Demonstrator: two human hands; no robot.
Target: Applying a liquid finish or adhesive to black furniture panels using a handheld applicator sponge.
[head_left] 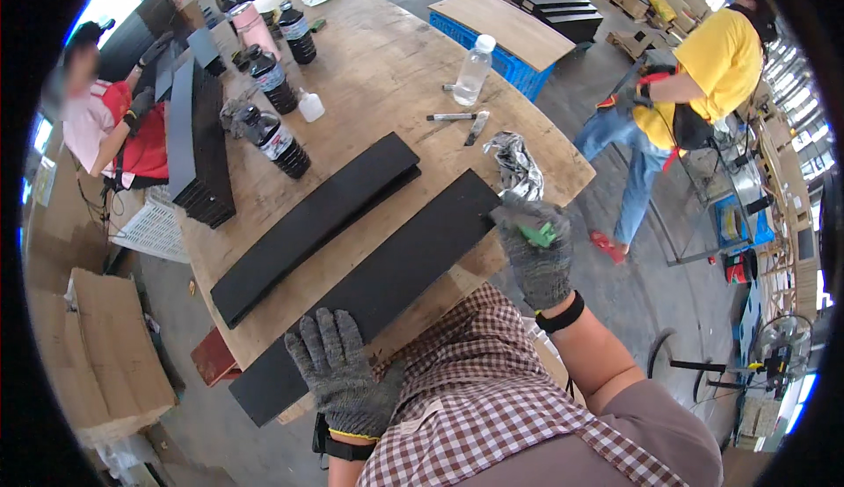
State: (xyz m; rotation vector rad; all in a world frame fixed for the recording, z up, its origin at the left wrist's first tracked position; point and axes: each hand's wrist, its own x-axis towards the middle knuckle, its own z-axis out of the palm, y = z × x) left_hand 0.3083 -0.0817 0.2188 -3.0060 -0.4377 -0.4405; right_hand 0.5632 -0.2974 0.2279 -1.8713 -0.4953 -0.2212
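Note:
A long black board (413, 263) lies slantwise across the near edge of the wooden table, its lower left end sticking out past the edge. My left hand (343, 373), in a grey knit glove, rests on the board's near part with the fingers stretched out. At the board's far right end, my gloved right hand (538, 263) is closed around a small green tool (538, 235), slightly blurred; its working end is hidden. Behind this board, a pair of stacked black boards (316, 223) lies roughly parallel to it.
On the wooden table (378, 56) are dark-liquid bottles (277, 140), a clear bottle (475, 71), a marker pen (451, 117), crumpled foil (517, 166) and a stack of black boards (198, 149). One person (114, 118) sits at left; another in yellow (703, 65) stands at right.

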